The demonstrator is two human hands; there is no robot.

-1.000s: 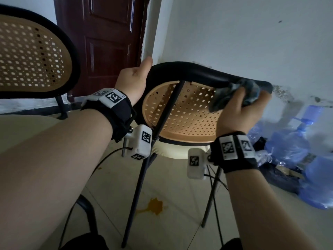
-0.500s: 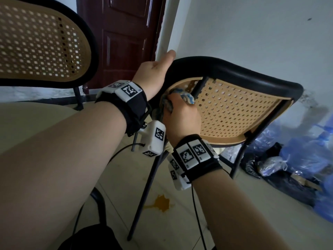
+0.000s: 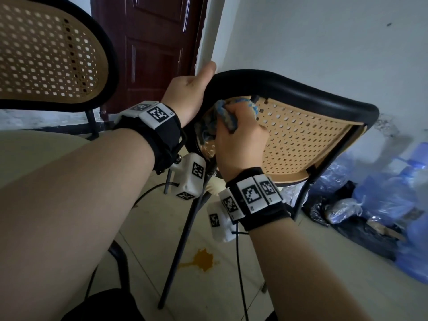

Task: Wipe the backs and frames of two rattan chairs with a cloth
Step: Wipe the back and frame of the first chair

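At frame centre the tilted rattan chair [image 3: 301, 135] is gripped at its rim by the left hand [image 3: 187, 93]; the cloth [image 3: 222, 117], bunched in the right hand's [image 3: 240, 140] curled fingers against the back, could snag in the weave, or the chair could tip if released.

Right hand [image 3: 240, 137] with the cloth [image 3: 222, 117] is off the frame's 3 o'clock end, now bunched against the rattan back [image 3: 301, 140] at its 9 o'clock edge, just beside the left hand [image 3: 187, 93]. The 3 o'clock end of the black frame [image 3: 312, 91] is now uncovered.
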